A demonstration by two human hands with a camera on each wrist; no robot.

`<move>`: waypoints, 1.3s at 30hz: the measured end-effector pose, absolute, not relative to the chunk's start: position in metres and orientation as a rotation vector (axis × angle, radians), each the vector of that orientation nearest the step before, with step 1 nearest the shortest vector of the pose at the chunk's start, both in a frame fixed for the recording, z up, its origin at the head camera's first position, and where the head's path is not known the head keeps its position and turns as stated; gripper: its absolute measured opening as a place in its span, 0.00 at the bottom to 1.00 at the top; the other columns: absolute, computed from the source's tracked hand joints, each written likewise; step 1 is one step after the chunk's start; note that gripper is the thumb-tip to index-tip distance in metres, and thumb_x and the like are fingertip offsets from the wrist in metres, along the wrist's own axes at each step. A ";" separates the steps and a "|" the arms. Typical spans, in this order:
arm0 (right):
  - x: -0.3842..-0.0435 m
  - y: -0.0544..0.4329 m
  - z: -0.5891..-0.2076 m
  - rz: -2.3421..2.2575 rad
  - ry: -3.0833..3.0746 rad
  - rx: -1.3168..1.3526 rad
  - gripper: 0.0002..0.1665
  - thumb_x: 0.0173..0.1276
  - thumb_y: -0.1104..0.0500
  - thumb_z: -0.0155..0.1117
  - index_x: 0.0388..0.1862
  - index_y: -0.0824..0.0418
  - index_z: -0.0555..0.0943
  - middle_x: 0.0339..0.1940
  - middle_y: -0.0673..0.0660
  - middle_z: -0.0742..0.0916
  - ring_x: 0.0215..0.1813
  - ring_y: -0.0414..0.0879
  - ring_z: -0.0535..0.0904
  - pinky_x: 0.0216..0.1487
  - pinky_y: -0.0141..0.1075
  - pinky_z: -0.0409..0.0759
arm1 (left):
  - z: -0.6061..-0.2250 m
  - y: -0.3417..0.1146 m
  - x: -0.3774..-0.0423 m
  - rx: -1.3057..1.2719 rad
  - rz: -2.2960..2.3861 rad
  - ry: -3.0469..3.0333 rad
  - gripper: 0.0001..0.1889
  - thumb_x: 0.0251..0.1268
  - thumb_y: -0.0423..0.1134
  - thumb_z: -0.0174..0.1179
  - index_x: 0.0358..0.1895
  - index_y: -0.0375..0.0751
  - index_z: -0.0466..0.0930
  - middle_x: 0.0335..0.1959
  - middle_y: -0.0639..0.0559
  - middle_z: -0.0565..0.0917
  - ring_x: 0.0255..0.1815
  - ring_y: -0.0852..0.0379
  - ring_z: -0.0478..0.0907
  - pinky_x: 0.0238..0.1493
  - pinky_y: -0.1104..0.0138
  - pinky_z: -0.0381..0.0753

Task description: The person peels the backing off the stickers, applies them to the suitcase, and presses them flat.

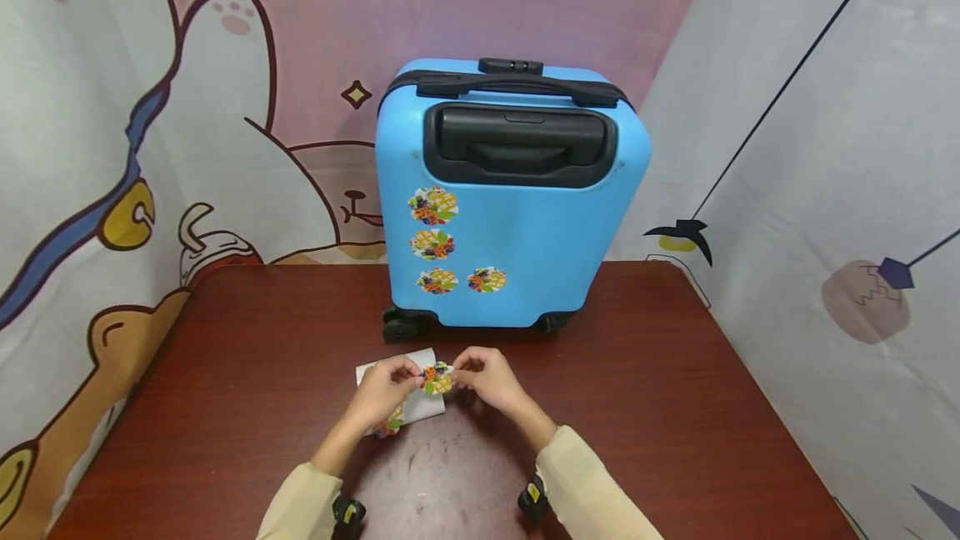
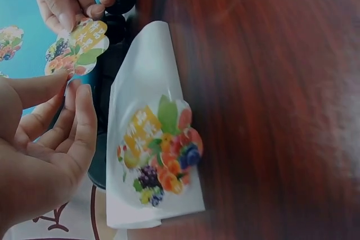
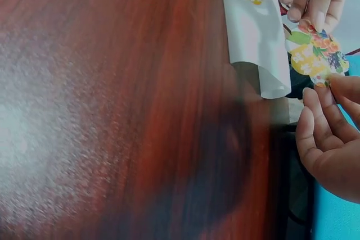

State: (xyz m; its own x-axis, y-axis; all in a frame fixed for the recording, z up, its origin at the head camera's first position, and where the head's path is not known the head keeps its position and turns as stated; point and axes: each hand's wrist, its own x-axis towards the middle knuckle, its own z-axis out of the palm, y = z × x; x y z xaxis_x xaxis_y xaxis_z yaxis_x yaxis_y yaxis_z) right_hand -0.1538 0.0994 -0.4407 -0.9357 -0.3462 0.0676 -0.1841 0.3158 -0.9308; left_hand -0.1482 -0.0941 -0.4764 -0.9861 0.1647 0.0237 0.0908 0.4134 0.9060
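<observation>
Between my two hands is a scalloped fruit sticker [image 1: 437,378], printed with grapes, berries and yellow patches. My left hand [image 1: 381,394] pinches one edge of it between thumb and finger, and my right hand [image 1: 489,377] pinches the opposite edge. Below the left hand, a curled white backing sheet [image 2: 147,60] lies on the table with another fruit sticker [image 2: 160,153] on it. Beyond the hands stands a blue suitcase [image 1: 540,248], upright. Several matching stickers [image 1: 437,280] are on its front, three down the left side and one to the right of the lowest.
The suitcase stands on black wheels [image 1: 401,325] near the back of the brown table [image 1: 645,407]. Its front has a black recessed handle panel [image 1: 521,144]. A cartoon-printed cloth [image 1: 300,48] hangs behind and beside the table.
</observation>
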 end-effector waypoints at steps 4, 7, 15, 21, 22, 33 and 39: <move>-0.163 0.105 -0.451 -1.730 2.431 -0.445 0.02 0.55 0.74 0.62 0.29 0.75 0.78 0.25 0.68 0.81 0.25 0.60 0.77 0.25 0.41 0.77 | -0.474 -0.088 -0.155 0.233 1.671 2.591 0.04 0.55 0.29 0.61 0.27 0.39 0.78 0.23 0.52 0.80 0.24 0.57 0.76 0.23 0.69 0.75; -0.172 0.110 -0.460 -1.753 2.452 -0.407 0.02 0.55 0.73 0.63 0.29 0.70 0.79 0.23 0.64 0.82 0.26 0.60 0.77 0.28 0.48 0.78 | -0.470 -0.084 -0.160 0.253 1.668 2.613 0.03 0.55 0.29 0.62 0.27 0.39 0.79 0.23 0.52 0.80 0.23 0.58 0.76 0.22 0.69 0.75; -0.182 0.122 -0.457 -1.795 2.506 -0.323 0.02 0.56 0.69 0.65 0.29 0.69 0.80 0.22 0.59 0.82 0.28 0.60 0.78 0.30 0.50 0.77 | -0.457 -0.071 -0.174 0.340 1.626 2.698 0.03 0.55 0.30 0.62 0.27 0.40 0.79 0.23 0.54 0.80 0.24 0.60 0.75 0.23 0.68 0.73; -0.186 0.130 -0.446 -1.862 2.510 -0.252 0.02 0.56 0.70 0.65 0.29 0.69 0.81 0.23 0.62 0.82 0.29 0.61 0.77 0.26 0.35 0.75 | -0.447 -0.061 -0.181 0.383 1.629 2.710 0.02 0.57 0.32 0.62 0.28 0.40 0.79 0.23 0.55 0.80 0.25 0.60 0.76 0.24 0.67 0.73; -0.187 0.131 -0.445 -1.872 2.510 -0.240 0.02 0.56 0.70 0.65 0.29 0.69 0.81 0.24 0.61 0.82 0.29 0.59 0.77 0.26 0.35 0.75 | -0.445 -0.059 -0.182 0.388 1.634 2.712 0.02 0.57 0.32 0.62 0.28 0.40 0.79 0.23 0.55 0.80 0.25 0.60 0.76 0.24 0.67 0.73; -0.194 0.141 -0.423 -1.992 2.528 -0.149 0.02 0.56 0.70 0.65 0.29 0.68 0.81 0.22 0.57 0.81 0.28 0.57 0.76 0.26 0.34 0.74 | -0.422 -0.041 -0.194 0.450 1.651 2.760 0.03 0.59 0.35 0.61 0.30 0.39 0.79 0.25 0.54 0.80 0.27 0.57 0.76 0.29 0.65 0.74; -0.198 0.147 -0.411 -2.004 2.547 -0.092 0.03 0.56 0.69 0.65 0.30 0.68 0.81 0.22 0.56 0.80 0.26 0.50 0.75 0.26 0.33 0.73 | -0.409 -0.035 -0.199 0.484 1.663 2.764 0.04 0.59 0.36 0.61 0.31 0.39 0.79 0.26 0.54 0.80 0.32 0.55 0.77 0.32 0.63 0.74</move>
